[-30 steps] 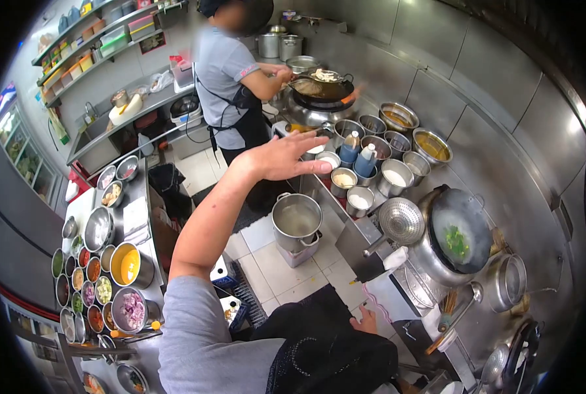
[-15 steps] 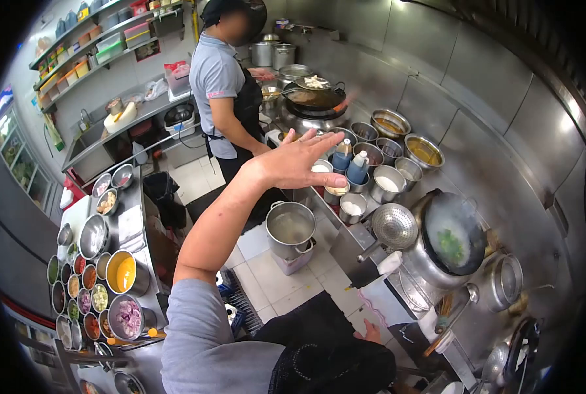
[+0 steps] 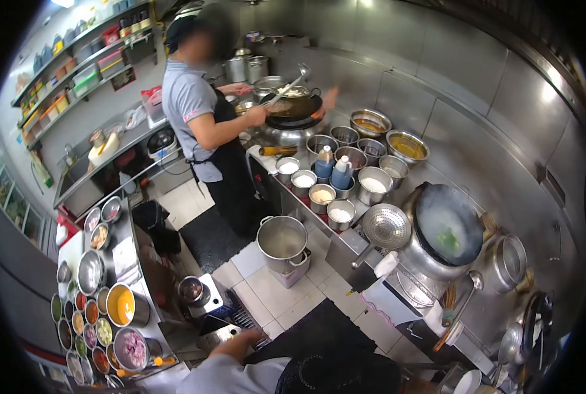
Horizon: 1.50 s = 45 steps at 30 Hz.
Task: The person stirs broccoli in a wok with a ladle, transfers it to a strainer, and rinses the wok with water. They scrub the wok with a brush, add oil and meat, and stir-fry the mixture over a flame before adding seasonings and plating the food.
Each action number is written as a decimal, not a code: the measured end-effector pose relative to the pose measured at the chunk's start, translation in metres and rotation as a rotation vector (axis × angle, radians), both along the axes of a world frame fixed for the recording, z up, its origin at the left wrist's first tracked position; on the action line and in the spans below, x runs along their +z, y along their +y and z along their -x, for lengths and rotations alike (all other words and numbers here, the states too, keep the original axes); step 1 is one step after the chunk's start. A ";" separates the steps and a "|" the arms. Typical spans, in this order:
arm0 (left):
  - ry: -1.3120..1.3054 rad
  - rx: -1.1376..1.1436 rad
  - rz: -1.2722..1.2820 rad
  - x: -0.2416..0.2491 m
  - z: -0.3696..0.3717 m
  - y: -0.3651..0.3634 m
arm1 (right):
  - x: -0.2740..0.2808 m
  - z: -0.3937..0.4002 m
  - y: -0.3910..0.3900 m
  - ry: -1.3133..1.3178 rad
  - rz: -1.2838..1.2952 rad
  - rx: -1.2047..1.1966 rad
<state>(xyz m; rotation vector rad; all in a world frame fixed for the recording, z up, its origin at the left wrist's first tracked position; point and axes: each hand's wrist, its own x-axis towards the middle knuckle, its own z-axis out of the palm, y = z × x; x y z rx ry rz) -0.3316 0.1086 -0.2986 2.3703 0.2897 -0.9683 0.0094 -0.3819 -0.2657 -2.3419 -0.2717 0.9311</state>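
Greens (image 3: 448, 238) steam in the wok (image 3: 431, 247) at right, seemingly mid-cooking, while the person's left hand (image 3: 246, 341) blurs low near a metal-topped unit (image 3: 209, 339) (grip impossible to tell; right hand unseen), so tending them would call for reaching across.

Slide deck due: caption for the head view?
Kitchen at work: greens steaming in a wok, a co-worker beyond, the wearer's left hand blurred below.

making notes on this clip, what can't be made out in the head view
All in the head view:
Greens in the wok: veiled by steam.
Left forearm: blurred; fingers cannot be told apart.
Right hand: out of sight, perhaps behind the body or past the edge.
Shelf bottles: too small to read.
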 end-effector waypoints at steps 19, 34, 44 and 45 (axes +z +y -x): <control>-0.537 0.985 0.373 0.106 -0.176 0.050 | 0.115 -0.033 0.056 -0.069 -0.067 -0.221; 0.463 0.826 0.304 0.008 0.003 -0.001 | 0.006 0.007 -0.015 0.090 0.036 -0.228; -0.122 0.957 0.316 0.038 -0.100 0.018 | -0.027 -0.026 0.004 0.079 -0.126 -0.277; -0.160 0.952 0.372 0.046 -0.119 0.021 | -0.035 -0.033 0.010 0.072 -0.188 -0.281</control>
